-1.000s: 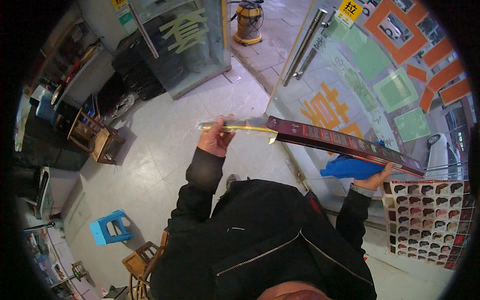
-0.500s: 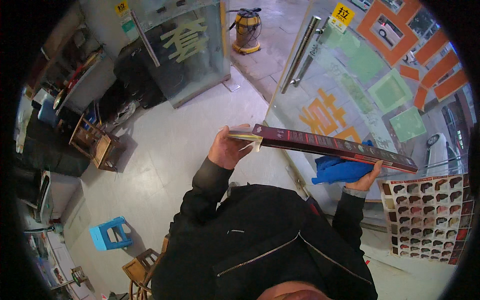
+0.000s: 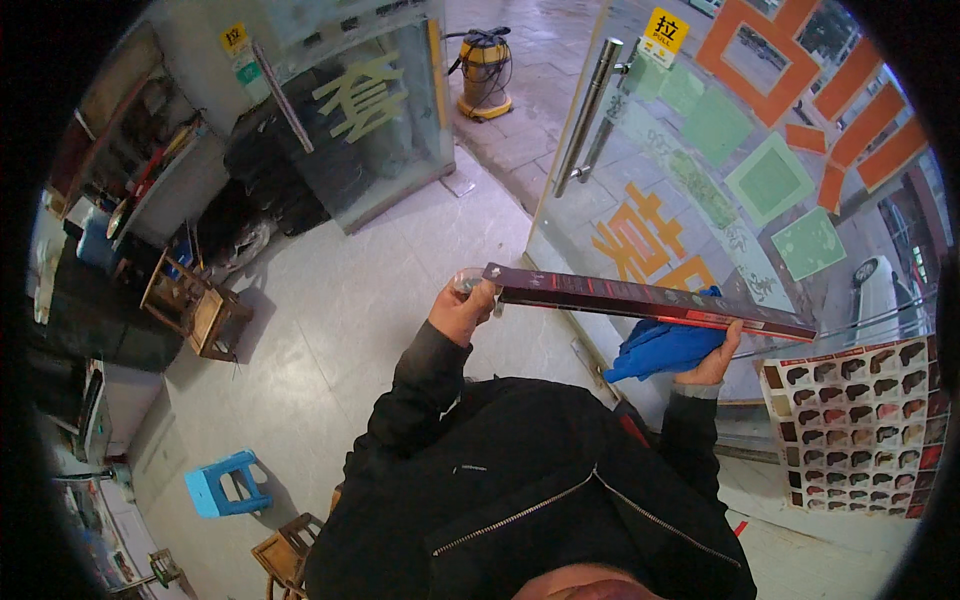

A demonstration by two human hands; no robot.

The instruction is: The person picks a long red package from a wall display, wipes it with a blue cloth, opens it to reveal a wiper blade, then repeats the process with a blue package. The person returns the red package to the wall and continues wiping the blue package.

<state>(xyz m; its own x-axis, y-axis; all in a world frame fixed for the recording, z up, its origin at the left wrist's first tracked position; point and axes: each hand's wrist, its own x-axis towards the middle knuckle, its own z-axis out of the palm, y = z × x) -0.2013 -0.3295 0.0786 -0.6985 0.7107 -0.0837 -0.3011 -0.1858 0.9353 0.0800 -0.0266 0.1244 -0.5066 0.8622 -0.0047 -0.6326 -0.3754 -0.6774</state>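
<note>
A long, narrow dark maroon box (image 3: 640, 297) lies across in front of me, its right end tilted nearer. At its left end my left hand (image 3: 462, 308) is closed, thumb and fingers pinched together. Something clear and shiny (image 3: 468, 281) shows between those fingers; I cannot make out what it is. My right hand (image 3: 712, 356) grips the box from below near its right end, fingers closed. A blue cloth (image 3: 655, 348) hangs bunched beneath the box, against the right hand.
A glass door (image 3: 640, 170) with a metal handle stands ajar ahead. Beyond the doorway is a yellow-and-black vacuum cleaner (image 3: 486, 75). To the left are a wooden chair (image 3: 205, 310) and a blue plastic stool (image 3: 228, 485). A poster (image 3: 850, 425) hangs at right.
The box has shifted slightly left and down with both hands. The yellowish strip and pale flap seen at its left end no longer show. The left fingers have drawn closer together.
</note>
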